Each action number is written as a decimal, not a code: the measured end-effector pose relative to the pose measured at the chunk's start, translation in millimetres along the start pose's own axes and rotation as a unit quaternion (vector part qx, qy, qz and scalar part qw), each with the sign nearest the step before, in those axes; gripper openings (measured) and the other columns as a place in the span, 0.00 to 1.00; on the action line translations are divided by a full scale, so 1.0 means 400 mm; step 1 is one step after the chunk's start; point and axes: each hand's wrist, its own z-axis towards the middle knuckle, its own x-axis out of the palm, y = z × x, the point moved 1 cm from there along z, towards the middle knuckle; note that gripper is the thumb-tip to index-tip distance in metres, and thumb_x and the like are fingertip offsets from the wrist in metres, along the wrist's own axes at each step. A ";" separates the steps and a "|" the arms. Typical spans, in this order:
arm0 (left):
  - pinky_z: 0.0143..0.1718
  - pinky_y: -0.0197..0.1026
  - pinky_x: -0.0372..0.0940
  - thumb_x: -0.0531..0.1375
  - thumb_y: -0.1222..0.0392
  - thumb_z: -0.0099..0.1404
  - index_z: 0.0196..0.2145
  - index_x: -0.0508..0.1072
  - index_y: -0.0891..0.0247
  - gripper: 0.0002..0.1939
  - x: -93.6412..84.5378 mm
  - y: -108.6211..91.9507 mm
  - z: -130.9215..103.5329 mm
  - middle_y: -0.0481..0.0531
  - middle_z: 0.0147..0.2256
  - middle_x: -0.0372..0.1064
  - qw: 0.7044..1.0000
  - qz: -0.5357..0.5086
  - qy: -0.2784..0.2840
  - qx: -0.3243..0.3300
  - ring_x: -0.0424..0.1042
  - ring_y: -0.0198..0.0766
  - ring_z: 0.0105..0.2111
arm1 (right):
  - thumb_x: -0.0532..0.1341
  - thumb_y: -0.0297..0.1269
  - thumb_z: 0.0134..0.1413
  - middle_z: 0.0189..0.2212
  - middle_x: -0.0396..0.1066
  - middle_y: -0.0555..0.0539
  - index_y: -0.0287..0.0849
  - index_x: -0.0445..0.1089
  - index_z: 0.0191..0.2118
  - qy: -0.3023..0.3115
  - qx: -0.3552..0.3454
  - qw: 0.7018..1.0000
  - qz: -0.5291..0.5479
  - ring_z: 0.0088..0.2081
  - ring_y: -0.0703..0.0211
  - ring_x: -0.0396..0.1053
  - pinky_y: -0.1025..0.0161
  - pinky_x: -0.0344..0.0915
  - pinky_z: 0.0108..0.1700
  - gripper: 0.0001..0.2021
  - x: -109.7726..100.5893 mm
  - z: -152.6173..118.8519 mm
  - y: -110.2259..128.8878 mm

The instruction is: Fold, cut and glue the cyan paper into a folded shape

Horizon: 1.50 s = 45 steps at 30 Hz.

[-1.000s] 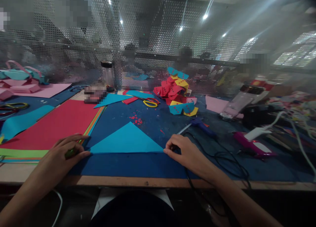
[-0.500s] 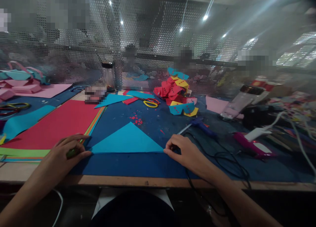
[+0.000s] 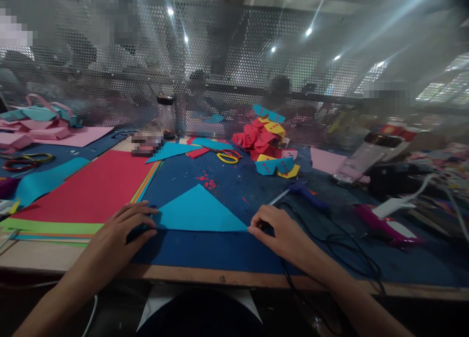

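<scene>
single view from my own head, facing forward and tilted down over the blue mat (image 3: pixel 220 251), my two hands close in the lower half, perforated metal screen (image 3: pixel 227 44) farther off across the top, my lap at the bottom edge

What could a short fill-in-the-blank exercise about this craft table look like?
1. The flat blue paper between the left hand and the right hand has the shape of a ____.
2. The large red paper sheet lies directly on a lower sheet coloured ____.
3. The dark blue plastic glue gun is nearer the person's ____ hand.
4. The tiny paper scraps just beyond the blue paper's peak are ____.

Missing words: triangle; green; right; red.
</scene>
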 end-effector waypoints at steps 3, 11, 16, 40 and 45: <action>0.57 0.60 0.67 0.57 0.42 0.69 0.31 0.75 0.55 0.17 0.008 -0.013 0.013 0.53 0.51 0.77 1.000 -0.007 0.016 0.003 0.71 0.53 0.56 | 0.64 0.36 0.62 0.33 0.71 0.49 0.45 0.70 0.33 0.010 0.003 1.000 -0.011 0.37 0.54 0.68 0.56 0.60 0.42 0.06 -0.004 -0.002 -0.001; 0.53 0.56 0.69 0.55 0.47 0.71 0.31 0.72 0.56 0.15 0.020 -0.027 0.019 0.53 0.51 0.76 1.000 -0.013 0.007 -0.012 0.73 0.51 0.53 | 0.66 0.40 0.62 0.41 0.72 0.46 0.45 0.70 0.40 -0.012 -0.047 0.996 -0.071 0.44 0.49 0.68 0.52 0.59 0.47 0.07 0.002 0.008 0.056; 0.52 0.57 0.70 0.56 0.46 0.71 0.30 0.71 0.56 0.16 0.025 -0.029 0.023 0.53 0.50 0.77 1.000 -0.001 0.006 -0.014 0.74 0.52 0.52 | 0.67 0.40 0.61 0.42 0.73 0.46 0.44 0.70 0.42 0.023 -0.097 0.994 -0.046 0.45 0.50 0.69 0.51 0.58 0.52 0.08 0.026 0.048 0.110; 0.48 0.55 0.72 0.58 0.58 0.70 0.34 0.71 0.54 0.06 0.027 -0.075 0.037 0.49 0.50 0.76 0.999 0.000 0.043 0.026 0.74 0.50 0.51 | 0.65 0.38 0.64 0.35 0.73 0.52 0.43 0.71 0.35 0.091 -0.116 0.989 0.024 0.39 0.59 0.67 0.59 0.54 0.44 0.07 0.089 0.138 0.170; 0.49 0.55 0.71 0.57 0.61 0.70 0.34 0.71 0.54 0.06 0.034 -0.076 0.043 0.49 0.49 0.77 0.998 -0.001 0.048 0.036 0.74 0.49 0.51 | 0.65 0.37 0.64 0.34 0.72 0.52 0.44 0.70 0.35 0.097 -0.095 0.990 0.035 0.38 0.59 0.67 0.59 0.55 0.44 0.06 0.093 0.142 0.171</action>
